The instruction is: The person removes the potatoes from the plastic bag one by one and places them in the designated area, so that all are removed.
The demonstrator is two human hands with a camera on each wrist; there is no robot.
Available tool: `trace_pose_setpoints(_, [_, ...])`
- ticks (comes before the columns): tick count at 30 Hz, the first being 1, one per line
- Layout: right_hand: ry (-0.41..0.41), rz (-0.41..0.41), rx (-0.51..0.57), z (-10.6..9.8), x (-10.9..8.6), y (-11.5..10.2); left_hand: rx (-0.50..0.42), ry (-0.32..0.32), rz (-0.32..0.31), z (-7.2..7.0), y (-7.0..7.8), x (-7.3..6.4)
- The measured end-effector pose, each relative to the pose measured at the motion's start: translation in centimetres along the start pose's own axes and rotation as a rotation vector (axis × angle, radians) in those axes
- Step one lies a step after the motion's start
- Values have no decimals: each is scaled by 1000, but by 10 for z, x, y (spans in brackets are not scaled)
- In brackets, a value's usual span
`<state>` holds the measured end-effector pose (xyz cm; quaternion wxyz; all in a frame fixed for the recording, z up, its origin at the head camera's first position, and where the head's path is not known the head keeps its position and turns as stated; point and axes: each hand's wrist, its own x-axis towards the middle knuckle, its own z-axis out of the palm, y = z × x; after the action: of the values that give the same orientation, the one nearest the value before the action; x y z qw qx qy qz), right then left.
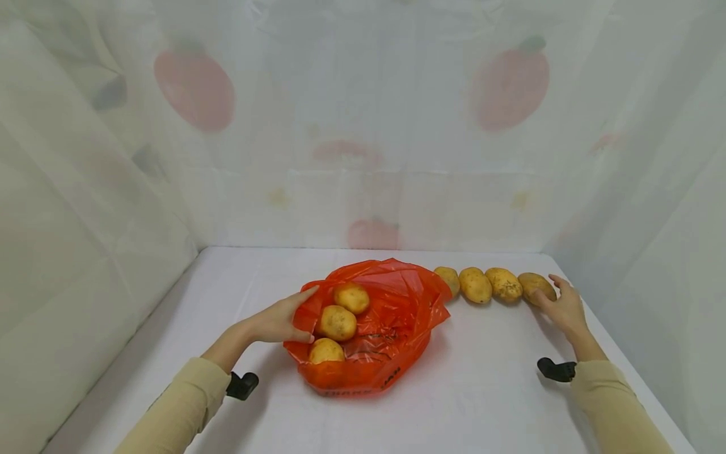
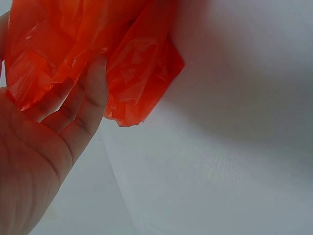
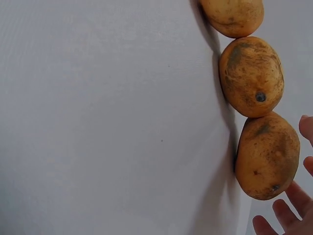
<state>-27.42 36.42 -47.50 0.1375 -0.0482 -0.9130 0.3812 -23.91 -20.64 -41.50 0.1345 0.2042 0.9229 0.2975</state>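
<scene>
An orange-red plastic bag [image 1: 386, 372] lies with its mouth spread toward me, several potatoes [image 1: 338, 323] showing inside along its left. At its left side is my left hand [image 1: 276, 320], thumb and fingers apart, and its nearly straight fingers [image 2: 93, 93] touch the thin plastic. Over on the right, my right hand [image 1: 569, 312] is at the end potato [image 1: 534, 288] of a row. In the right wrist view its spread fingers [image 3: 284, 215] are close around that potato's outer end, not curled tightly on it.
Left of the end potato, the row goes on with a potato [image 1: 503, 285], another potato [image 1: 475, 285] and one [image 1: 448, 281] partly behind the bag. Pale curtains [image 1: 363, 126] printed with fruit enclose the white table [image 1: 476, 391] at the back and sides.
</scene>
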Motion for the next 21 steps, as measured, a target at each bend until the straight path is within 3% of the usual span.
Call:
trace_pose_setpoints(11, [132,-165,-47,-1,-2,-7,-10,2,-2,0,0,-1])
trace_pose_setpoints(21, [137,-262,-2,2,-2,-31,-5,4,1,0,0,0])
